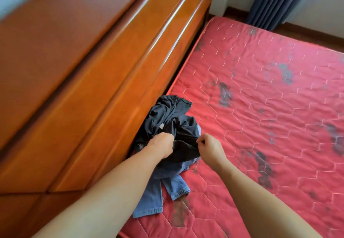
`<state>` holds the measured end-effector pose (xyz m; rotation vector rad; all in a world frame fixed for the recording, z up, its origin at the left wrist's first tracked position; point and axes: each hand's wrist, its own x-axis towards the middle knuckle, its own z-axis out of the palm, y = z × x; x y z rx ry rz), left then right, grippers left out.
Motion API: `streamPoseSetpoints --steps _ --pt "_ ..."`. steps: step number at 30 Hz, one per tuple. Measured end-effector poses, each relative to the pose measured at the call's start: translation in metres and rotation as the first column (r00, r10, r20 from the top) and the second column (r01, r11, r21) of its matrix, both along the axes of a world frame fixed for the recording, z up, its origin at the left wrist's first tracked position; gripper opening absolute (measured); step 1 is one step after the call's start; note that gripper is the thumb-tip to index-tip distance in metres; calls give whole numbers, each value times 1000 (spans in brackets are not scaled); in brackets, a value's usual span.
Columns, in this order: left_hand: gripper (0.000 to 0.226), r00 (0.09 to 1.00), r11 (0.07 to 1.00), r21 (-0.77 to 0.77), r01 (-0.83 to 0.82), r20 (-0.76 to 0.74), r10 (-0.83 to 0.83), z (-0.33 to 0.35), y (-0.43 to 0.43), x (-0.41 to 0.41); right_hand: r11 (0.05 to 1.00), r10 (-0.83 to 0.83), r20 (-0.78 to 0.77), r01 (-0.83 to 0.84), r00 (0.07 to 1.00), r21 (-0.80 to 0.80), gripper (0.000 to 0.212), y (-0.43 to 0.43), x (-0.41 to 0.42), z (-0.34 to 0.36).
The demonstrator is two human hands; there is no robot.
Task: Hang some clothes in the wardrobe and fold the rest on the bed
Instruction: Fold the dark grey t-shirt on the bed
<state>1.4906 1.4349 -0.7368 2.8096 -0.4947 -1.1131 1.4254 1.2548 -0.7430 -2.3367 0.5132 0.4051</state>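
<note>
A crumpled pile of dark clothes (167,118) lies on the red quilted mattress (270,98), pushed up against the wooden headboard (104,81). Under the pile lie blue jeans (158,193), their legs pointing toward me. My left hand (161,145) grips a black garment (183,148) at the front of the pile, fingers buried in the cloth. My right hand (209,147) pinches the same garment's edge, a short way to the right. Both forearms reach in from the bottom of the view.
The glossy wooden headboard fills the left half of the view. Dark blue curtains (275,1) hang at the far corner above a strip of wooden floor (316,33). The mattress has dark stains scattered over its surface.
</note>
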Motion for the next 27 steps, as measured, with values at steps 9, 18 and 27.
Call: streamPoseSetpoints --steps 9,18,27 --pt "19 996 972 -231 -45 59 60 206 -11 58 994 -105 211 105 972 12 28 -30 50 214" --pt "47 990 889 -442 122 -5 -139 421 -74 52 915 -389 502 261 773 307 32 -59 38 490" --pt "22 968 652 -716 249 215 -133 517 -166 -4 876 -477 576 302 664 376 31 -119 -48 635"
